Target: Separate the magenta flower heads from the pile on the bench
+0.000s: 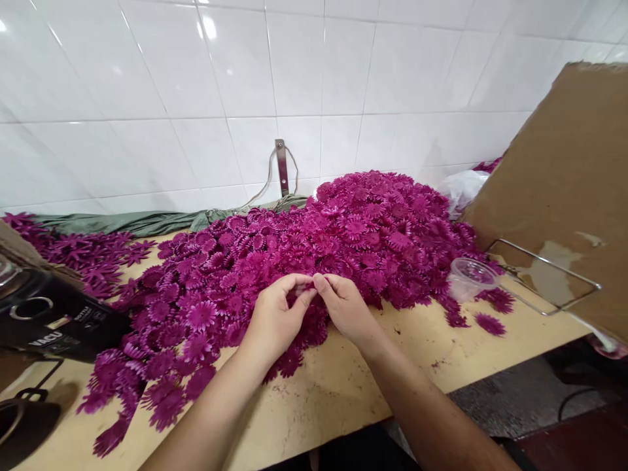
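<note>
A large heap of magenta artificial flower heads (343, 235) covers much of the wooden table (343, 392). In front of the heap's middle, my left hand (282, 314) and my right hand (343, 307) meet at their fingertips. Both are closed in a pinch, thumbs against bent fingers. A bit of magenta shows by the fingertips, but whether it is a held piece or the heap behind cannot be made out. Loose flower heads (201, 317) lie around my left forearm.
A clear plastic cup (471, 278) stands right of the heap, near a metal wire frame (554, 275) and a leaning cardboard sheet (564, 183). A black box (59, 314) and a dark mug (24, 425) are at left. Green cloth (137, 224) runs along the tiled wall.
</note>
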`<act>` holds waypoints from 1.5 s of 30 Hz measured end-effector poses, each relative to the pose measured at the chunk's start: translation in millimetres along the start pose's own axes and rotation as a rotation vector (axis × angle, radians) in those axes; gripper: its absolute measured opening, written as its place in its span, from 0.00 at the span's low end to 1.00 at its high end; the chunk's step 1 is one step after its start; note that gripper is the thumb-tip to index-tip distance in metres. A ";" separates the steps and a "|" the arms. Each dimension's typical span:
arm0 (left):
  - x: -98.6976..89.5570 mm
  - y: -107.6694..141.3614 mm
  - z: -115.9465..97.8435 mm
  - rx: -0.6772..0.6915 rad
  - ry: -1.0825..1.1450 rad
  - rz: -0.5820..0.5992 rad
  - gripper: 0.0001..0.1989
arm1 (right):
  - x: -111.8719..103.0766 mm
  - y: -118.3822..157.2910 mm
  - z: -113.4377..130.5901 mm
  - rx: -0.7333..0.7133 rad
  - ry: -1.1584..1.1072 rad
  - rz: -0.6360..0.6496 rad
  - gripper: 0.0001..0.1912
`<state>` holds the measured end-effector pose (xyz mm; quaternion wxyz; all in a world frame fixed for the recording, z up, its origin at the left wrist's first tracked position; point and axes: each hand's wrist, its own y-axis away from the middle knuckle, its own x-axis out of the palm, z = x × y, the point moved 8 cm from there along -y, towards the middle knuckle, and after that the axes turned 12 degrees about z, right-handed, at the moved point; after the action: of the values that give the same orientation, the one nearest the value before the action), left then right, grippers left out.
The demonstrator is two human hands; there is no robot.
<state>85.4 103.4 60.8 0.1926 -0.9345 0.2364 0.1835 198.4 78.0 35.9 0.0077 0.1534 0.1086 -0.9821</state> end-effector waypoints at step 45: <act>-67.2 -0.7 28.1 -0.184 0.119 -0.443 0.04 | 22.8 32.2 7.2 -0.030 -0.076 0.142 0.15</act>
<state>23.5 141.5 66.0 0.1282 -0.9863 0.0189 0.1021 176.2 45.4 28.9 0.0837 0.1231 0.1119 -0.9825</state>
